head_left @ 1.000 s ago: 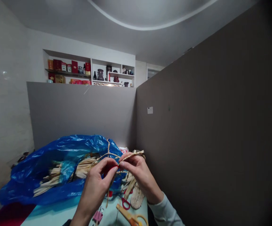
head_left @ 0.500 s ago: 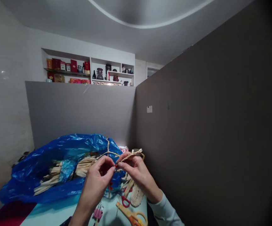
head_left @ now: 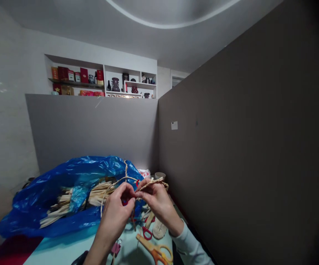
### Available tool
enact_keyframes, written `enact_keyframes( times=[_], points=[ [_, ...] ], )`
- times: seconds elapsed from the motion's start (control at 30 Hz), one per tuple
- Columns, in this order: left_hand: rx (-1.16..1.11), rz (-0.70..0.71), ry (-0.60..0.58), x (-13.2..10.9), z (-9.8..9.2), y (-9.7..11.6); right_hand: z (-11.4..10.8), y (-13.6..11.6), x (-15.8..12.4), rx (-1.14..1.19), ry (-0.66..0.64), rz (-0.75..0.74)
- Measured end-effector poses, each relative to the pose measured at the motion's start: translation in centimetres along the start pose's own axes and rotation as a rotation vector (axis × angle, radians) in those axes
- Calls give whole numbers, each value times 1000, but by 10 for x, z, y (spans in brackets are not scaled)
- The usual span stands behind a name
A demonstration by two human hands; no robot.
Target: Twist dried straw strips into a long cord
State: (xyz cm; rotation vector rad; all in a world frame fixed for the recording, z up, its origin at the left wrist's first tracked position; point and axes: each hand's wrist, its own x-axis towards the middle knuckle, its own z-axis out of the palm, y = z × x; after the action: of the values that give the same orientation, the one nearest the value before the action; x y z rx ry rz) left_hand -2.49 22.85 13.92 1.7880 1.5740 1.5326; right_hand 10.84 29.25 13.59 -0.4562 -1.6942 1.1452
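My right hand (head_left: 159,201) pinches a twisted straw cord (head_left: 156,180), whose loose end sticks out past the knuckles. A thin loop of the cord arches to the left, over my other hand. The fingers of my left hand (head_left: 116,206) are pressed together in a pinch, meeting the right fingertips. What lies between those tips is too small to make out. A bit of red strip (head_left: 137,183) shows beside the right index finger, and more red is visible behind the left fingers. Both hands are raised above the table (head_left: 132,250).
A blue plastic bag (head_left: 51,187) with bundled straw strips (head_left: 100,193) covers the left and back. Orange-handled scissors (head_left: 154,250), red-handled scissors (head_left: 147,233), a pink binder clip (head_left: 116,248) and a woven straw piece (head_left: 159,230) lie in front. Grey partitions (head_left: 93,129) stand behind and right.
The red strip between my fingertips has shifted up beside the right index finger. A cord strand now hangs left of my left hand. The view has moved slightly.
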Motion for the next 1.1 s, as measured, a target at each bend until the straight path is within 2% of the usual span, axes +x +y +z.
enact_keyframes(
  times=[0.13,0.27,0.43,0.53,0.63,0.83,1.1],
  points=[
    [-131,-4,-53,0,0,3,-4,3,2,14,60,-24],
    [-182,-63,-71,2,-2,-2,-8,2,4,120,-3,48],
    [-40,-26,-26,1,-6,-1,-12,-2,3,172,-114,127],
    [36,45,48,0,-6,4,-14,-5,2,165,-117,127],
    [78,57,106,-2,-4,8,-14,-7,1,169,-117,137],
    [113,3,78,-5,-5,15,-12,-11,-1,156,-90,111],
    [336,-23,98,-10,-5,29,-7,-5,1,206,-93,121]
  ],
)
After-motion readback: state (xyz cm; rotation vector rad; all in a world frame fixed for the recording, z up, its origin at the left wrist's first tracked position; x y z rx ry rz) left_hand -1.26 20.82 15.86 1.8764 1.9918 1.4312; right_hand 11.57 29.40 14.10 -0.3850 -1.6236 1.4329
